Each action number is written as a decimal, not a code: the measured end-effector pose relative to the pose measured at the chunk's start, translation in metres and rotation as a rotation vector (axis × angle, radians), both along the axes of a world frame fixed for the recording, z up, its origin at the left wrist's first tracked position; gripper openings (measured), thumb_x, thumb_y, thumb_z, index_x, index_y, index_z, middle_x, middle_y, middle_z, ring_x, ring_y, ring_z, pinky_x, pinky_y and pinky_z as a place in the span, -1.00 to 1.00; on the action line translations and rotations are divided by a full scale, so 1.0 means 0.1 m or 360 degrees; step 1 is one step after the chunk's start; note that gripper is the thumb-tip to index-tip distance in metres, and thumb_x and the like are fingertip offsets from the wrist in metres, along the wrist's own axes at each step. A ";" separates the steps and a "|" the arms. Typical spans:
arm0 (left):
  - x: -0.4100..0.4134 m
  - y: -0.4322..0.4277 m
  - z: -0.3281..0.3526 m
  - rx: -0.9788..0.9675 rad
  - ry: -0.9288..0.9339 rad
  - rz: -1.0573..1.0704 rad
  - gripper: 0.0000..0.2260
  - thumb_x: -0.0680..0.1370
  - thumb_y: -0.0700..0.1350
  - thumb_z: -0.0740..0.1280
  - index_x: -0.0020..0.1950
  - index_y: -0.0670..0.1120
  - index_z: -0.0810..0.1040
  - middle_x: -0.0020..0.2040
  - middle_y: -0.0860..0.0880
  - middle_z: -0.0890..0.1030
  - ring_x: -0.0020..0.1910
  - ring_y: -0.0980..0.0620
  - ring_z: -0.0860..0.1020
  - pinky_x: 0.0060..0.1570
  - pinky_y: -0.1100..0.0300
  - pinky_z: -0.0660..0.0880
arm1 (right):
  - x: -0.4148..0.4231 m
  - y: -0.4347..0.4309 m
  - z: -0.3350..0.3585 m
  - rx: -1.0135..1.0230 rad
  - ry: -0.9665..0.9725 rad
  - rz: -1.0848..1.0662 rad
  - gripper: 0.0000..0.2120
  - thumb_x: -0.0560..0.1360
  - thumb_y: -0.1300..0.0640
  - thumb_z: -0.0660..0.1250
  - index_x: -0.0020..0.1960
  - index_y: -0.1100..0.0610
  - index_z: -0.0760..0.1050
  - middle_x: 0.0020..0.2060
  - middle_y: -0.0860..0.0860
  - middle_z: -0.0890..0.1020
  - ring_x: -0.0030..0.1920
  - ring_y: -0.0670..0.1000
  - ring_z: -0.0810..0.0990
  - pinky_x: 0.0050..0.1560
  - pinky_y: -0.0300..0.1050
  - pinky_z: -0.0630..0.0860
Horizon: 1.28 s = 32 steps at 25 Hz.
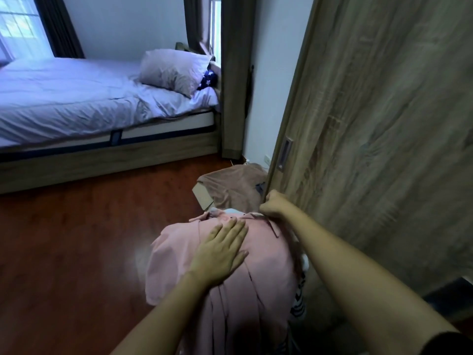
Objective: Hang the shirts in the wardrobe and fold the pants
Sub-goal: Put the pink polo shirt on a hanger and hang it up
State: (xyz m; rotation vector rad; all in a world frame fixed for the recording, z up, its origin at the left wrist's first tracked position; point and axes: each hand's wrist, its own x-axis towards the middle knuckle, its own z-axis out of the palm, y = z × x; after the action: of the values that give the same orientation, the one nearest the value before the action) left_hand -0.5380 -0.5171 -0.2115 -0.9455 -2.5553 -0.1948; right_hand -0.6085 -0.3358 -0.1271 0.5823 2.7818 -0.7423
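A big brown wooden wardrobe door with a small metal handle stands tall on your right. Its edge is just beside your right hand. In front of you, on the shiny red-brown wood floor, sits an open cardboard box with a fuzzy brown cloth thrown over it. The box stands close behind the shirt, next to the door. A bed with wrinkly pale sheets and a puffy grey pillow is well apart on the left. A long dark curtain hangs past the foot of the bed.

You hold a soft pink shirt up in front of you, low by the door. Your left hand lies flat on its front, fingers straight and close together, pressing the cloth. Your right hand is curled tight into a fist at the top of the shirt, by the collar, gripping it. You cannot tell if a hanger is inside the fist.

The shirt is smooth and hangs in long folds. A bit of black-and-white striped cloth peeks out behind its right side.
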 end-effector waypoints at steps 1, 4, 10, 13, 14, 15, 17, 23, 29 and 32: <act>0.00 -0.01 -0.03 0.0050 0.0126 -0.0035 -0.50 0.63 0.09 -0.08 0.31 -0.12 0.50 0.30 -0.08 0.53 0.29 -0.05 0.49 0.30 0.06 0.24 | 0.02 0.04 0.03 0.0024 0.0004 0.0000 -0.48 0.39 0.17 0.29 0.33 0.24 0.36 0.26 0.23 0.48 0.21 0.20 0.51 0.17 -0.09 0.47; 0.06 -0.07 -0.13 0.0465 0.0386 -0.0284 -0.66 0.62 -0.03 0.11 0.23 -0.13 0.57 0.24 -0.11 0.57 0.26 -0.07 0.52 0.25 0.00 0.39 | 0.18 0.14 0.18 -0.0169 0.0271 0.0061 -0.48 0.34 0.34 0.28 0.30 0.14 0.40 0.13 0.16 0.59 0.10 0.10 0.57 0.09 -0.15 0.52; -0.05 0.11 0.89 0.1258 -0.0377 0.0096 -0.52 0.40 -0.05 0.16 0.29 -0.16 0.45 0.31 -0.16 0.43 0.28 0.04 0.36 0.28 0.00 0.34 | 0.95 0.12 0.70 -0.0334 0.0865 0.0462 -0.58 0.33 0.41 0.31 0.13 0.12 0.51 -0.21 0.01 0.65 -0.30 -0.24 0.57 -0.27 -0.51 0.44; -0.18 0.19 1.33 0.0669 -0.0872 -0.0261 -0.23 0.23 0.23 0.22 0.40 -0.06 0.37 0.49 0.01 0.14 0.42 0.10 0.13 0.42 0.01 0.13 | 1.31 0.04 1.06 -0.0582 0.1026 0.0456 -0.70 0.34 0.46 0.30 -0.02 0.15 0.53 -0.29 -0.03 0.60 -0.37 -0.30 0.56 -0.28 -0.47 0.44; -0.16 0.24 1.41 0.0488 -0.0848 -0.0320 -0.21 0.22 0.34 0.23 0.36 -0.04 0.42 0.48 0.02 0.19 0.44 0.06 0.16 0.42 -0.10 0.13 | 1.46 0.04 1.20 -0.0577 0.1103 0.0468 -0.72 0.32 0.46 0.30 -0.10 0.14 0.55 -0.32 -0.05 0.60 -0.37 -0.28 0.57 -0.29 -0.45 0.45; -0.10 0.28 1.47 0.0396 -0.0805 -0.0326 -0.22 0.23 0.42 0.19 0.29 -0.03 0.48 0.43 0.00 0.31 0.42 0.02 0.24 0.39 -0.19 0.15 | 1.62 0.07 1.33 -0.0511 0.1192 0.0490 -0.73 0.29 0.45 0.31 -0.18 0.11 0.57 -0.33 -0.06 0.60 -0.35 -0.24 0.58 -0.28 -0.41 0.47; 0.16 0.36 1.61 0.0410 -0.0579 -0.0279 -0.39 0.30 0.42 0.12 0.06 0.00 0.53 0.12 -0.03 0.53 0.22 -0.03 0.44 0.34 -0.26 0.15 | 1.94 0.20 1.54 -0.0310 0.1327 0.0584 -0.72 0.25 0.44 0.31 -0.31 0.09 0.63 -0.30 -0.06 0.61 -0.25 -0.17 0.60 -0.22 -0.36 0.52; 0.77 0.44 2.17 0.0244 -0.0160 -0.0625 -0.71 0.39 0.21 0.19 -0.18 -0.01 0.40 -0.29 -0.02 0.44 -0.31 0.09 0.39 -0.21 0.18 0.30 | 3.00 0.61 1.94 0.0161 0.1254 0.0660 -0.65 0.25 0.47 0.27 -0.27 0.10 0.70 -0.08 0.00 0.63 -0.07 -0.17 0.56 -0.14 -0.54 0.40; 1.86 0.82 2.79 0.0480 -0.0051 -0.0852 -0.70 0.40 0.09 0.31 -0.26 -0.17 0.56 -0.44 -0.02 0.42 -0.35 0.06 0.40 -0.41 0.27 0.21 | 3.93 0.90 1.99 0.1120 0.0938 0.0636 -0.79 0.41 0.23 0.28 -0.02 0.11 0.63 -0.01 0.07 0.55 0.04 0.18 0.46 -0.04 -0.03 0.34; 2.22 1.02 2.72 0.0425 -0.0055 -0.0821 -0.73 0.42 0.05 0.37 -0.32 -0.14 0.49 -0.47 -0.12 0.40 -0.38 -0.09 0.42 -0.42 0.24 0.16 | 4.37 0.99 1.99 0.1231 0.0764 0.0432 -0.73 0.48 0.08 0.25 0.15 0.12 0.49 0.10 0.05 0.43 0.16 0.15 0.39 -0.08 0.03 0.42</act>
State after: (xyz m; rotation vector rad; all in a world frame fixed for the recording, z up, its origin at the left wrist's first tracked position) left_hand -0.3156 -0.4147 0.0610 -1.4748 -2.1883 -0.6826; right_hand -0.1719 -0.2364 0.0717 0.1127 3.4607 0.3349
